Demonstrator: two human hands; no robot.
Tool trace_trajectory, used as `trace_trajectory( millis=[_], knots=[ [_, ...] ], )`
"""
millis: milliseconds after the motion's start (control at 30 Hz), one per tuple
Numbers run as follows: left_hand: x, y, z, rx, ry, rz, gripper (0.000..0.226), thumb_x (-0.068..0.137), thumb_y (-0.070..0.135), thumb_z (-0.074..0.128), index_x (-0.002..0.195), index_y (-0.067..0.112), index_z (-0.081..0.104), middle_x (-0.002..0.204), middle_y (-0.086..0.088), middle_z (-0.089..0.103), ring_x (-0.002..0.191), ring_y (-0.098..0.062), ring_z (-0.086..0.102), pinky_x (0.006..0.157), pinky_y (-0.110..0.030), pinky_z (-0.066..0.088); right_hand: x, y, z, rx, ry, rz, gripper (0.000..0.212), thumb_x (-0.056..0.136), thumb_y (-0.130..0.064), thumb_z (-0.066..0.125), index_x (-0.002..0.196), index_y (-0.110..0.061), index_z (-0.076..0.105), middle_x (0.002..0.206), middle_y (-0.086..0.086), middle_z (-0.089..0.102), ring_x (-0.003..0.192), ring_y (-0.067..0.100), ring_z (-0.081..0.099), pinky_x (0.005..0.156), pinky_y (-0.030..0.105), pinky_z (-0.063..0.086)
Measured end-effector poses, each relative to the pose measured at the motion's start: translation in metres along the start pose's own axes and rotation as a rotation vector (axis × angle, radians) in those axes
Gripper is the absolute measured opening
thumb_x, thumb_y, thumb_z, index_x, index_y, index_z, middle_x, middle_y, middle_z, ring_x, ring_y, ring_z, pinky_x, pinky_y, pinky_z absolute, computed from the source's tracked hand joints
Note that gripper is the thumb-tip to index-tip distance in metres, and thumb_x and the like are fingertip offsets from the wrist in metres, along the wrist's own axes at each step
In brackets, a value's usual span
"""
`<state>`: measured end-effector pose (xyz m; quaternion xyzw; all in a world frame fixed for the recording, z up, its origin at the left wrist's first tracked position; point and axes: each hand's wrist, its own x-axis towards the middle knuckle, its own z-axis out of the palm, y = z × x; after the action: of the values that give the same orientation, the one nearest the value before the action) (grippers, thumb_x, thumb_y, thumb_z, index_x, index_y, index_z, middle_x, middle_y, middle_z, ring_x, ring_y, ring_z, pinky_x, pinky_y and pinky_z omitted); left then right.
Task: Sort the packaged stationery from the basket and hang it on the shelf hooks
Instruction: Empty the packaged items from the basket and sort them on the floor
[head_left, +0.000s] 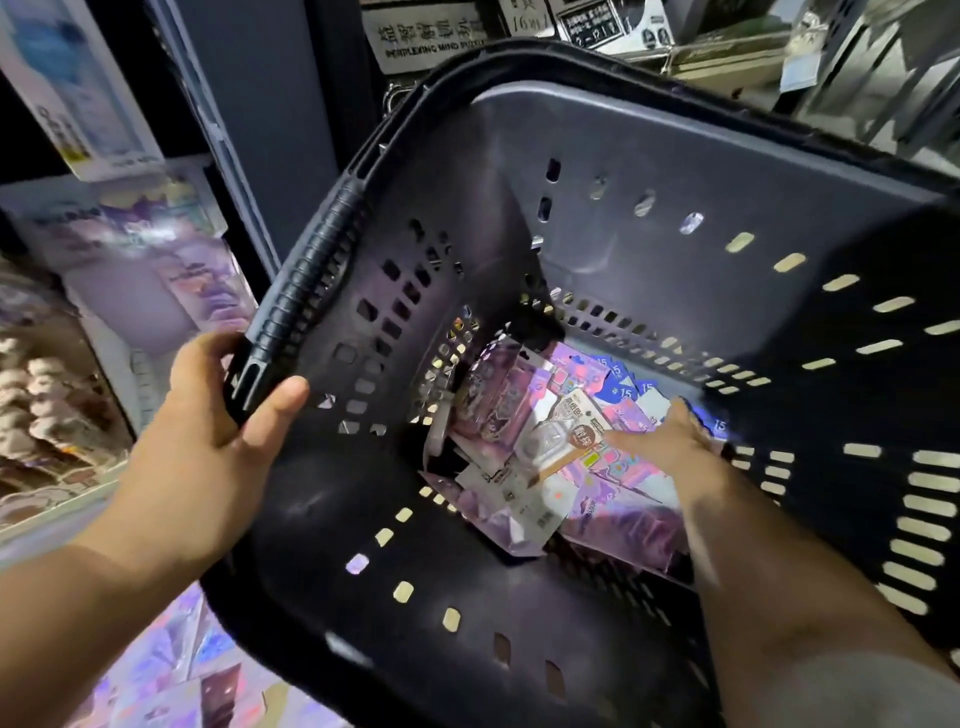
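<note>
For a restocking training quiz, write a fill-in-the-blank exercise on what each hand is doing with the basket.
1. The left hand grips the ribbed ____ of the black basket.
2. The right hand reaches down ____ that basket.
3. It touches the stationery packets piled at the basket's ____.

Missing words: handle; into; bottom.

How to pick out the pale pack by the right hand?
Inside the black basket, on the pile. Just left of the right hand lies a pale card pack with a clear blister and brown round label; neighbours are purple.
</note>
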<state>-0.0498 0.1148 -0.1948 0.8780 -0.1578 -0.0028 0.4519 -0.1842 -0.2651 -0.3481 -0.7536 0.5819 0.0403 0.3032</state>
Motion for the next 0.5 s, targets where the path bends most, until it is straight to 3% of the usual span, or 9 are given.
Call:
trace_trajectory(
  millis=[167, 300, 367, 500],
  knots=[
    [0.006, -0.003, 0.003, -0.031, 0.026, 0.024, 0.065, 0.071, 0.070, 0.051, 0.125, 0.034, 0.041, 0.100, 0.008, 0.057, 0.094, -0.025, 0.056, 0.093, -0.049, 0.047, 0.006, -0.013, 0.002, -0.145, 0.032, 0.043, 0.119, 0.053, -0.089, 0.059, 0.146, -0.023, 0.023, 0.148, 0.012, 0.039, 0.137, 0.034, 0.035, 0.100, 0.042, 0.031],
    [0.006, -0.009, 0.003, -0.046, 0.041, 0.054, 0.060, 0.067, 0.088, 0.047, 0.113, 0.050, 0.043, 0.095, 0.029, 0.057, 0.092, -0.016, 0.055, 0.091, -0.053, 0.048, 0.012, -0.027, 0.003, -0.251, 0.000, 0.080, 0.114, 0.060, -0.094, 0.045, 0.143, -0.016, 0.038, 0.148, 0.015, 0.039, 0.136, 0.034, 0.036, 0.108, 0.044, 0.029],
    [0.005, -0.013, 0.003, -0.057, 0.037, 0.065, 0.059, 0.065, 0.092, 0.045, 0.112, 0.055, 0.039, 0.098, 0.042, 0.055, 0.093, -0.011, 0.056, 0.090, -0.054, 0.049, 0.019, -0.028, 0.006, -0.224, 0.003, 0.042, 0.118, 0.053, -0.092, 0.054, 0.141, -0.013, 0.042, 0.145, 0.015, 0.041, 0.131, 0.035, 0.042, 0.104, 0.043, 0.039],
    [0.003, -0.013, 0.003, -0.047, 0.050, 0.097, 0.049, 0.068, 0.088, 0.048, 0.107, 0.060, 0.039, 0.098, 0.049, 0.051, 0.089, -0.004, 0.052, 0.086, -0.050, 0.048, 0.029, -0.038, 0.010, -0.010, 0.001, 0.001, 0.129, 0.045, -0.072, 0.081, 0.147, -0.015, 0.028, 0.152, 0.012, 0.033, 0.136, 0.035, 0.038, 0.106, 0.047, 0.039]
  ],
)
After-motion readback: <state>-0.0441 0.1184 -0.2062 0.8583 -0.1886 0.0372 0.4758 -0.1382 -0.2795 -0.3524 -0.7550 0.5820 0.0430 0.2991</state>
